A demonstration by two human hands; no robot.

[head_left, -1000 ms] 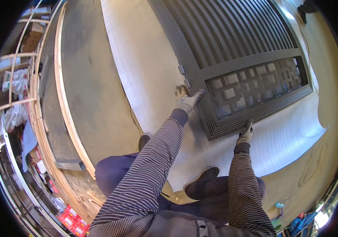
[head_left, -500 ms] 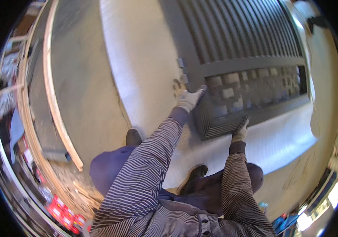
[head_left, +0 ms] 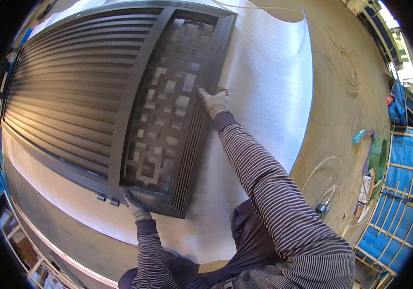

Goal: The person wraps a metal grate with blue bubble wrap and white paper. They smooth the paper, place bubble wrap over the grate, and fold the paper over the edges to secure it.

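A large dark grey metal gate panel (head_left: 115,103), with long slats and a geometric lattice at its near end, lies over a white sheet. Both my hands wear pale gloves with dark fingertips. At the near left corner, my left hand (head_left: 137,208) is closed round the frame's edge, beside two small hinge pieces (head_left: 108,199). Farther along the lattice end, my right hand (head_left: 214,102) grips the outer edge, thumb on top of the frame. Its other fingers are partly hidden at the side.
The white foam-like sheet (head_left: 274,82) extends right of the panel. On the floor to the right are coiled hoses (head_left: 348,72), a dark tool (head_left: 322,208) and blue-covered slatted frames (head_left: 397,192). Long pale timber (head_left: 78,267) runs along the lower left. Dark shapes at the far left are unclear.
The view has swung, so the slats now run leftward and the panel sits on the left. My right hand is farther along the end edge; my left remains near the hinge-side corner.
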